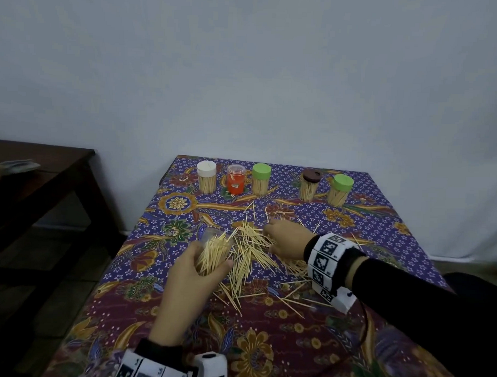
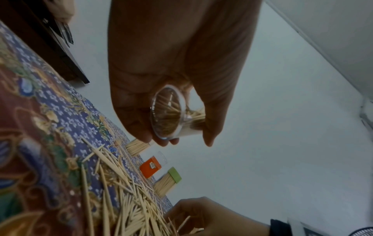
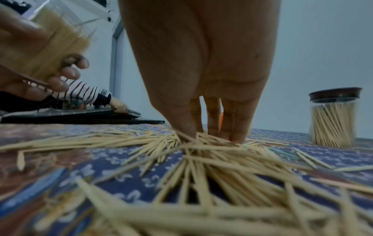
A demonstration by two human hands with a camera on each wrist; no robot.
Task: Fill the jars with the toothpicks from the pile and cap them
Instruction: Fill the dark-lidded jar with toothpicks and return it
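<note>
A loose pile of toothpicks lies mid-table on the patterned cloth. My left hand grips a clear, uncapped jar, tilted and partly full of toothpicks, just left of the pile. In the left wrist view the jar's base faces the camera between the fingers of the left hand. My right hand is down in the pile. In the right wrist view the right hand has thumb and fingers closed on a bunch from the pile of toothpicks. The held jar shows at upper left.
Several capped, filled jars stand along the far edge: white lid, orange jar, green lid, brown lid, green lid. A dark wooden table stands to the left. Stray toothpicks lie around the pile.
</note>
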